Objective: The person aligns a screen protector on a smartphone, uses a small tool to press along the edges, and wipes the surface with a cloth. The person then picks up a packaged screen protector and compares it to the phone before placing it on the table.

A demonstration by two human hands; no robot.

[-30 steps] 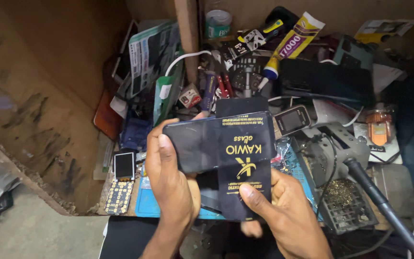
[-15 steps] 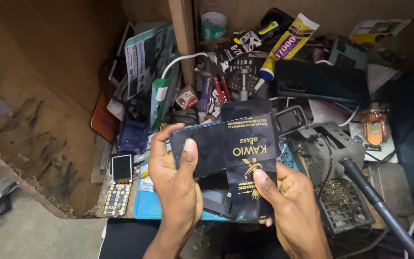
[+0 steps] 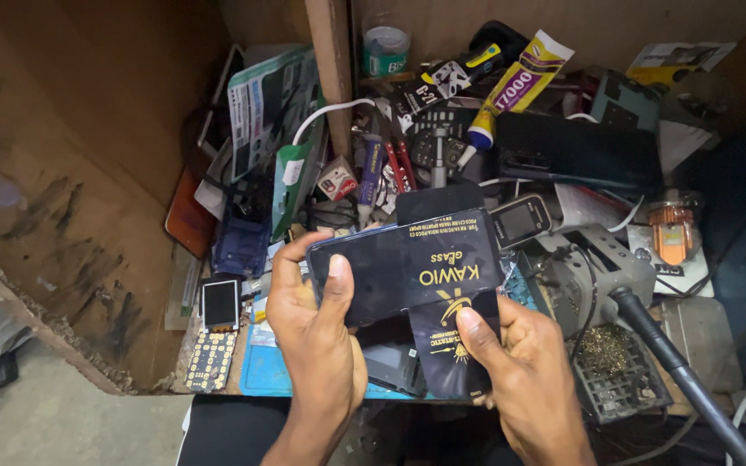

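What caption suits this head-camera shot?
Both hands, left and right, hold a dark phone and black sleeve over a cluttered workbench.

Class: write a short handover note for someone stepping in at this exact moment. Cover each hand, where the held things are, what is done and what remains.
Left hand: grips the dark rectangular smartphone, thumb on its glass.
Right hand: pinches the black flat cardboard sleeve with gold print, which lies against the phone.
Both are held above the blue work mat on the cluttered wooden bench.
Done: phone and sleeve are in hand.
Left: the sleeve looks unopened; nothing from it is on the phone yet.
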